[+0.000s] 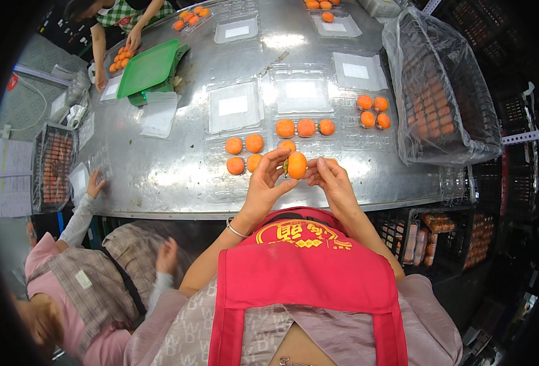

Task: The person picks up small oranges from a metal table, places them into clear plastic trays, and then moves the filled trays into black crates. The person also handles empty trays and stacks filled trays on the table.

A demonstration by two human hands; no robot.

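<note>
An orange persimmon (297, 165) with a leafy calyx on its left side is held up between my two hands over the metal table. My left hand (269, 176) curls around its left side, thumb below and fingers behind. The fingertips of my right hand (331, 180) rest against its right side. Just beyond, a transparent plastic clamshell tray holds a row of three persimmons (306, 128) and another persimmon (287, 146), partly hidden by my hands. To the left, a second tray holds several persimmons (234, 146). A third tray at the right holds several more persimmons (367, 120).
Lid pads (233, 105) lie behind the trays on the metal table (169, 183). At the right stands a plastic-lined crate (443, 91) of persimmons. A green scale (150, 71) sits at the far left. One co-worker (132, 18) handles fruit there; another (91, 279) stands close at my left.
</note>
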